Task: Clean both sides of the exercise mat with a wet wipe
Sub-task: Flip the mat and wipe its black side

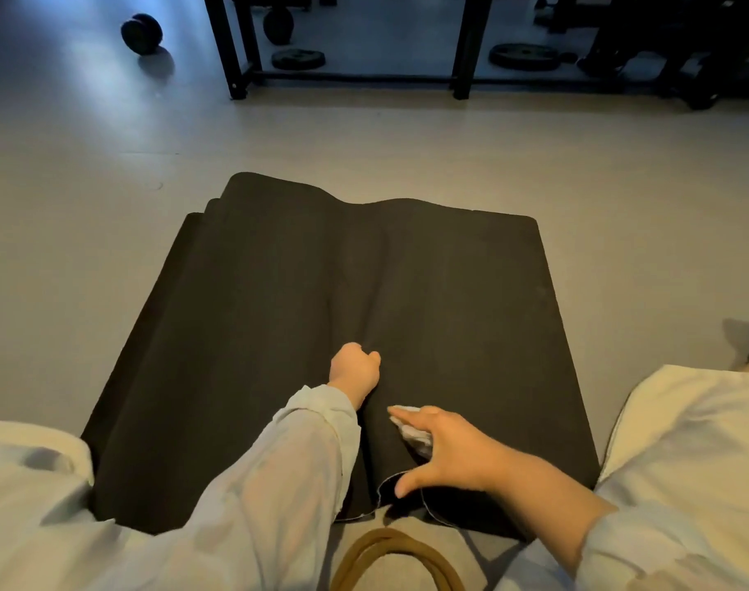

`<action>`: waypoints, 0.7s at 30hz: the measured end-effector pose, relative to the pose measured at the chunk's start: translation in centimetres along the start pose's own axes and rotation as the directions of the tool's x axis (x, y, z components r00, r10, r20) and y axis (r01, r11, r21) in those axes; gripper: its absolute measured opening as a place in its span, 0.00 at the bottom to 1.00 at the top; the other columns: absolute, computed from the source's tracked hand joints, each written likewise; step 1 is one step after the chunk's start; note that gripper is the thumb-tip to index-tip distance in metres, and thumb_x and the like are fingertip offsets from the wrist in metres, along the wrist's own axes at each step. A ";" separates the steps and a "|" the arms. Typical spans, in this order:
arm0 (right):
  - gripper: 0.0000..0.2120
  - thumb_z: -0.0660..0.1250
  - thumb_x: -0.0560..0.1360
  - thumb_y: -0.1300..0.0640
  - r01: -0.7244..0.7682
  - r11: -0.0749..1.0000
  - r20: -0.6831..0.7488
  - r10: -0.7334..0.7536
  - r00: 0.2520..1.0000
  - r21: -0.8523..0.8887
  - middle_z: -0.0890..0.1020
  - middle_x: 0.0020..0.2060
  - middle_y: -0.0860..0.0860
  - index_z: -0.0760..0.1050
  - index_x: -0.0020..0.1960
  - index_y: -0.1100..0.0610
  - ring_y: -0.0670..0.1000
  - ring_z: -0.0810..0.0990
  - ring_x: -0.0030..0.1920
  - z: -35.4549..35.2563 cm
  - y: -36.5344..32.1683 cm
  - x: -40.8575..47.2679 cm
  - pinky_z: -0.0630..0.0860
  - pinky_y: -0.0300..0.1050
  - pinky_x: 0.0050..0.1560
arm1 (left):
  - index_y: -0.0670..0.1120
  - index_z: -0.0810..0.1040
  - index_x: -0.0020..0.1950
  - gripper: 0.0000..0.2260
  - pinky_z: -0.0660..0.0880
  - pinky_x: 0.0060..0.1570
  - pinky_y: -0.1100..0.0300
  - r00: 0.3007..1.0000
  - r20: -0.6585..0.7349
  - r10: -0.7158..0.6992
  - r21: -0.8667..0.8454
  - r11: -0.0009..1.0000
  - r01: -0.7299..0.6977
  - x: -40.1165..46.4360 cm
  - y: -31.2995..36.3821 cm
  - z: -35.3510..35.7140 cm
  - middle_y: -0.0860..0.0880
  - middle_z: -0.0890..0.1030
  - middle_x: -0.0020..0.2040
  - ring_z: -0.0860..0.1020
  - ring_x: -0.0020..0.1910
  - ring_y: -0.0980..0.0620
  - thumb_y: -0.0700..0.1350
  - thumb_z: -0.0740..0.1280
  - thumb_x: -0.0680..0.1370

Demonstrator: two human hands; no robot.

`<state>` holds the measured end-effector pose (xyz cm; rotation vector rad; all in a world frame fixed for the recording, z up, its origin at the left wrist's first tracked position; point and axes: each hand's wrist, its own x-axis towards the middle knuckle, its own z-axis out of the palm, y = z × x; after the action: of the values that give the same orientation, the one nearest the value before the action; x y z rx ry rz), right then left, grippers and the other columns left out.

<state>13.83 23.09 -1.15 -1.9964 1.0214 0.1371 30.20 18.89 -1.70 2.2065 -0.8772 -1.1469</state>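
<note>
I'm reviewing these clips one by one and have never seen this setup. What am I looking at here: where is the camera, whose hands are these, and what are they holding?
There is no machine: a person wears one wide-angle camera on the head, looking down at their own hands. A black exercise mat lies on a pale gym floor, with a fold running up its middle. The left hand is closed on that fold. The right hand presses a white wet wipe onto the mat near its close edge. Pale trousers show at both lower corners. Beyond the mat stand a dark rack, weight plates and a dumbbell.
</note>
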 end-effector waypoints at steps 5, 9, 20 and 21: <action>0.29 0.66 0.75 0.46 -0.123 0.951 -0.349 0.222 0.910 0.284 0.71 0.66 0.52 0.64 0.73 0.52 0.50 0.69 0.67 -3.2 1.1 -0.7 0.65 0.43 0.68 | 0.42 0.68 0.71 0.18 0.69 0.58 0.57 0.997 -0.064 0.036 -0.250 0.967 -0.051 0.1 0.4 -0.4 0.44 0.72 0.67 0.73 0.61 0.45 0.42 0.60 0.81; 0.31 0.66 0.76 0.47 -0.148 0.969 -0.404 0.218 0.888 0.199 0.67 0.71 0.52 0.62 0.74 0.55 0.51 0.66 0.70 -3.6 -0.8 0.5 0.62 0.44 0.69 | 0.44 0.73 0.68 0.15 0.72 0.53 0.58 0.994 -0.111 -0.005 -0.504 0.862 -0.052 0.4 1.7 -2.9 0.45 0.77 0.62 0.75 0.59 0.45 0.41 0.61 0.81; 0.29 0.67 0.76 0.51 0.036 0.999 -0.382 -0.026 0.924 0.019 0.64 0.72 0.52 0.62 0.74 0.53 0.52 0.65 0.70 -2.1 -12.1 8.1 0.61 0.44 0.70 | 0.44 0.72 0.68 0.15 0.68 0.58 0.60 0.956 -0.266 0.123 -0.466 0.852 -0.239 -0.3 -5.8 -17.3 0.46 0.76 0.62 0.73 0.61 0.49 0.42 0.59 0.82; 0.29 0.67 0.76 0.51 0.042 0.999 -0.376 -0.028 0.926 0.028 0.64 0.71 0.52 0.62 0.74 0.53 0.52 0.66 0.70 -1.8 -12.6 8.9 0.62 0.44 0.69 | 0.44 0.72 0.68 0.15 0.69 0.58 0.60 0.954 -0.277 0.114 -0.442 0.866 -0.232 0.1 -7.2 -18.2 0.46 0.76 0.62 0.74 0.60 0.49 0.42 0.60 0.81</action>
<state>28.08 19.99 4.16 -2.0512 1.2149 -0.2944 47.87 26.03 2.84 1.7754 -0.5999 -0.8666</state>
